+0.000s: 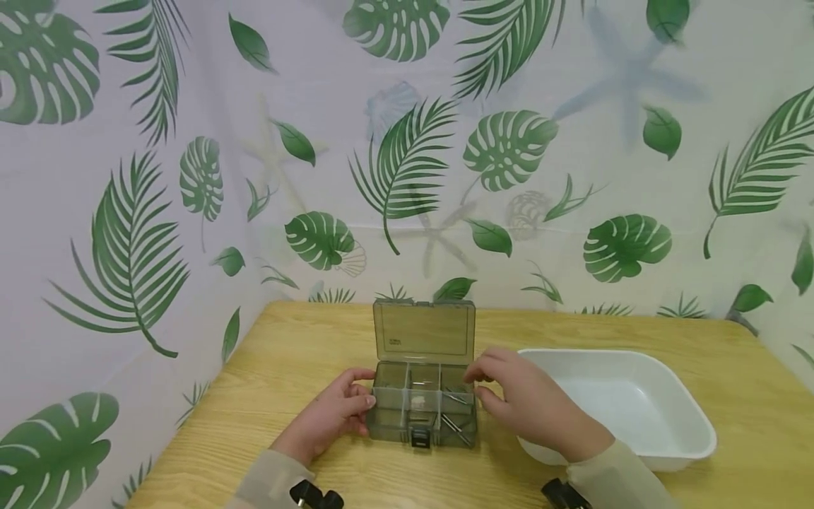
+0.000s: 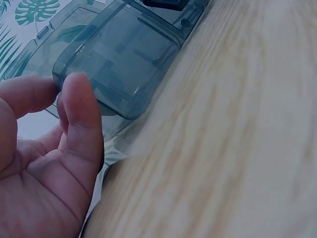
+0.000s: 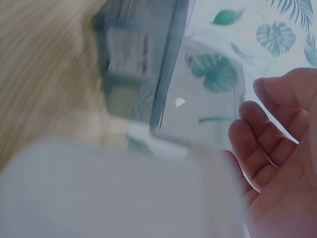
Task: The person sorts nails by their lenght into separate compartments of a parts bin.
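A grey see-through compartment box [image 1: 389,424] sits on the table with its lid [image 1: 425,331] raised at the back. My left hand [image 1: 333,413] grips the box's left side, thumb and fingers at its corner. Thin metal rods [image 1: 454,426] lie in the right-hand compartments, and a small pale piece [image 1: 417,401] shows in the middle column. My right hand [image 1: 531,399] hovers at the box's right rim, loosely bent fingers over the back right compartment. In the right wrist view, nothing shows between the fingers [image 3: 247,141]. A black latch [image 1: 420,438] is at the box's front.
A white plastic tub [image 1: 689,403] stands to the right, partly behind my right forearm. The wooden table [image 1: 305,339] meets a leaf-patterned cloth [image 1: 420,247] at the back and left.
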### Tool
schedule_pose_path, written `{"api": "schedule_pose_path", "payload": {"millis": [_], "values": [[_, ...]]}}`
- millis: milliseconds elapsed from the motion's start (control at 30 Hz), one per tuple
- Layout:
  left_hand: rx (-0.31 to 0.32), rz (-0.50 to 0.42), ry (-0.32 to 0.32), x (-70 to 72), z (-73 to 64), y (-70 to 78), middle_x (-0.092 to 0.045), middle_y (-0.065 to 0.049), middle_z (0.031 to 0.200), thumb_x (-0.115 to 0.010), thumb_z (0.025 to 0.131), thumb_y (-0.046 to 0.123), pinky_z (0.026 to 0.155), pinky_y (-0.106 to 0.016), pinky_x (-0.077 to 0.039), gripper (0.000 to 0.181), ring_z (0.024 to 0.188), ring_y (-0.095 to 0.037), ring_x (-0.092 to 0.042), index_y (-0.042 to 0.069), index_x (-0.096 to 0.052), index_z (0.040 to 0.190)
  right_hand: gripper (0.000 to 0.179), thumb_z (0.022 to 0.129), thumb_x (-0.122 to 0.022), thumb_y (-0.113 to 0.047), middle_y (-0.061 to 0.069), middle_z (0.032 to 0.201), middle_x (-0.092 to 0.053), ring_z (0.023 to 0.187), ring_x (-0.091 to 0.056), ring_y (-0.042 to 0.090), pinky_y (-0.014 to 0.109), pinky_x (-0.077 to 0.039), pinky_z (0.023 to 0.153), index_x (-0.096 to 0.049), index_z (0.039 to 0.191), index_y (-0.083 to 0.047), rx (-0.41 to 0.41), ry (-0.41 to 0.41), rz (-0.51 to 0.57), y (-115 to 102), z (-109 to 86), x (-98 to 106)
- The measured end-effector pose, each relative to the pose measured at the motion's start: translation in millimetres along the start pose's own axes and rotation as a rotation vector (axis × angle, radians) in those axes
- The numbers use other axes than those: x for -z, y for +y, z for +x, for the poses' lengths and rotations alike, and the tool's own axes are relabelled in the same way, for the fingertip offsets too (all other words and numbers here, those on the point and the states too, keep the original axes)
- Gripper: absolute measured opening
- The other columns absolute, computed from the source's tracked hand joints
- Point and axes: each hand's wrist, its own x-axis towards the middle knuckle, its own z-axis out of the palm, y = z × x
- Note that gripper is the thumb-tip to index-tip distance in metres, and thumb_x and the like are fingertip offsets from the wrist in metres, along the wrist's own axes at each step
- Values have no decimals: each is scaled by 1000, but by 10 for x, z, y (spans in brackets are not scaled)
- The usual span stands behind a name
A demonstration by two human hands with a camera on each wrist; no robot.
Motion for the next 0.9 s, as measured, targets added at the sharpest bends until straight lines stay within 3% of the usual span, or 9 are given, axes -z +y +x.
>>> {"api": "schedule_pose_path", "payload": {"millis": [300,467,700,900], "values": [[14,-13,0,-21,36,-39,-51,-7,95,-61,102,11,63,-33,-56,57,71,-17,-49,4,-32,151,21,96,-66,-10,-10,107,-62,97,-61,13,40,-54,80,-69,113,-23,-176,-52,-9,517,-333,312],[19,-10,12,-31,29,-29,-50,-6,94,-61,101,11,63,-32,-55,58,71,-17,-49,4,-32,151,19,94,-68,-10,-6,107,-64,90,-60,10,38,-53,78,-70,111,-18,-222,-120,-5,794,-406,297],[18,3,12,-35,5,-3,-50,-6,95,-60,102,11,64,-34,-55,57,72,-17,-48,4,-32,151,20,91,-69,-7,-6,102,-64,86,-58,9,35,-52,75,-72,109,-16,-280,-272,74,890,-446,194],[20,5,-2,-42,13,8,-50,-6,93,-59,102,10,64,-33,-55,57,71,-17,-48,3,-31,151,23,87,-72,-6,-9,97,-64,87,-58,10,39,-51,77,-73,107,-18,-340,-312,56,912,-503,179]]}}
